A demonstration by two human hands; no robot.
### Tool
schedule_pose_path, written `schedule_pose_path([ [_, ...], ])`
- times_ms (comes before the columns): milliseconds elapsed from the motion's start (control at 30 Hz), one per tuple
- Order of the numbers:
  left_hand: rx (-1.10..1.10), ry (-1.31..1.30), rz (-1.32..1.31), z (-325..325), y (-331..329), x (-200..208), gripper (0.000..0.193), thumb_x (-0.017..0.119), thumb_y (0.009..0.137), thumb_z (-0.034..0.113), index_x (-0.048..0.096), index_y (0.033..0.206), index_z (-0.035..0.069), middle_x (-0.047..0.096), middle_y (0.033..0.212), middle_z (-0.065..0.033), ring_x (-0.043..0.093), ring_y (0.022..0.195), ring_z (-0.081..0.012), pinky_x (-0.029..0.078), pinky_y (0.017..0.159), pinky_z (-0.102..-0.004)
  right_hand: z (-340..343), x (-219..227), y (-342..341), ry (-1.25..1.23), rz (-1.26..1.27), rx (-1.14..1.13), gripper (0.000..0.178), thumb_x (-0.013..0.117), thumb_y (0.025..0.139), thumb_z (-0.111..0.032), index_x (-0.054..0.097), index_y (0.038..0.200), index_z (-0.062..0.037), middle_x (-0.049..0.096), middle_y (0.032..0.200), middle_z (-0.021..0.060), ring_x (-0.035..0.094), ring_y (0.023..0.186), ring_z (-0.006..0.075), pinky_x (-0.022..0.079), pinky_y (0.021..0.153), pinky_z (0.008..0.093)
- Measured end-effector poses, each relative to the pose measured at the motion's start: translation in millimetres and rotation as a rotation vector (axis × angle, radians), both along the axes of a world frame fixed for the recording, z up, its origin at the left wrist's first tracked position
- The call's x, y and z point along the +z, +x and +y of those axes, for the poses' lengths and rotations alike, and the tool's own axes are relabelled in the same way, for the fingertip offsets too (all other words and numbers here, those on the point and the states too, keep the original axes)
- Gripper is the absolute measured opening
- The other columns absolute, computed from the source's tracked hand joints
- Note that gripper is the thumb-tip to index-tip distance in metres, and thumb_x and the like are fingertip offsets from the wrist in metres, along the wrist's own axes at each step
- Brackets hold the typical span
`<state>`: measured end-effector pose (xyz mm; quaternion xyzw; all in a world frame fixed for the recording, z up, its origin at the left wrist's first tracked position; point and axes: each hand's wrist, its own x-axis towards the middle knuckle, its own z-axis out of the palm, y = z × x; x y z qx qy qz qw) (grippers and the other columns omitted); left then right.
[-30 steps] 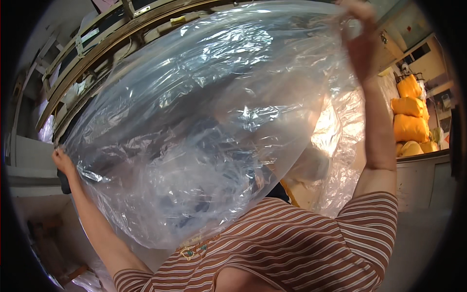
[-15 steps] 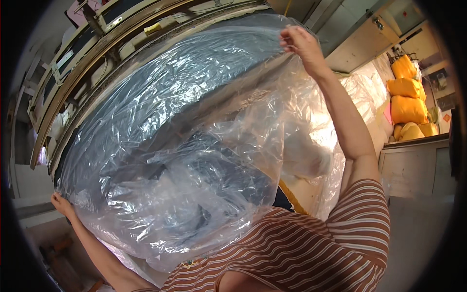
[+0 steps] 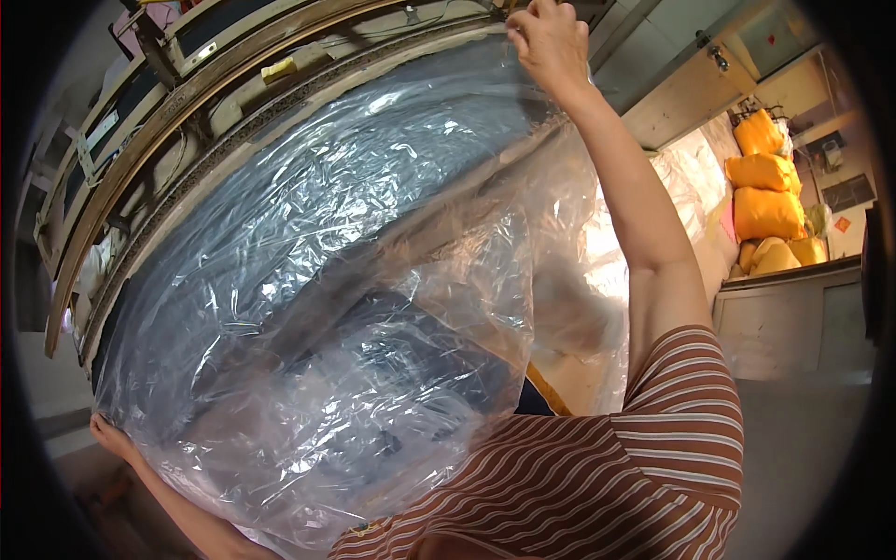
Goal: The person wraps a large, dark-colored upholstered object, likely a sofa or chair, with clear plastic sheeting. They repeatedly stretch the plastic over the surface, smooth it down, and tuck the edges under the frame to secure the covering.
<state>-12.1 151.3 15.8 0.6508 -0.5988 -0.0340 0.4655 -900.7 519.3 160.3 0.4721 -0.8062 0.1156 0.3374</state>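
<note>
A large clear plastic sheet (image 3: 345,187), crinkled and shiny, spreads over dark blue-grey material and a brown strip that show through it. At the far left, my left hand (image 3: 112,435) is closed on the sheet's edge. My right arm stretches out to the far right corner. There my right hand (image 3: 553,47) has its fingers bent and closed at the sheet's far edge; its fingertips are partly hidden. The near part of the sheet hangs in loose folds against my striped shirt (image 3: 597,467).
A long machine frame with wooden and metal rails (image 3: 140,177) runs along the far left side. A small yellow piece (image 3: 278,70) lies on it. Orange bundles (image 3: 769,213) are stacked on a pale cabinet (image 3: 793,322) at the right. More shiny plastic (image 3: 691,177) lies beyond my right arm.
My right hand has moved farther away and slightly left, up to the machine rail. My left hand has come down slightly toward me. The sheet's far side lies flatter.
</note>
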Motion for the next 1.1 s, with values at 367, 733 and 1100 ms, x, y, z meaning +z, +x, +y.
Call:
schedule_pose_path([
  [367,0.148,0.045,-0.146,-14.2,32.3,-13.3,0.049,0.051,0.094,0.04,0.06,0.118,-0.002,0.062,0.117,-0.0191,0.058,0.107,-0.0304,0.041,0.094,-0.0361,-10.0,-12.3,-5.9,-0.14,-0.613,0.475,0.019,0.053,0.093,-0.022,0.054,0.094,-0.0033,0.06,0.08,0.006,0.057,0.078,0.0212,0.046,0.073,0.0347],
  [733,0.077,-0.01,-0.198,-21.0,36.4,-1.3,0.045,0.053,0.094,0.035,0.061,0.115,-0.004,0.064,0.111,-0.0181,0.06,0.103,-0.0289,0.044,0.09,-0.0356,7.5,-34.8,-31.7,-0.043,-1.237,0.489,0.023,0.063,0.089,-0.028,0.066,0.093,-0.005,0.058,0.075,-0.004,0.054,0.073,0.0083,0.043,0.071,0.0239],
  [1100,-0.155,0.171,0.607,103.8,97.7,103.9,0.035,0.053,0.098,0.028,0.052,0.121,0.002,0.058,0.119,-0.0114,0.056,0.108,-0.0243,0.044,0.096,-0.0388,-41.8,-77.9,6.1,0.067,-0.712,0.339,0.028,0.065,0.078,-0.037,0.065,0.079,-0.0091,0.065,0.073,0.008,0.062,0.074,0.0286,0.047,0.068,0.0409],
])
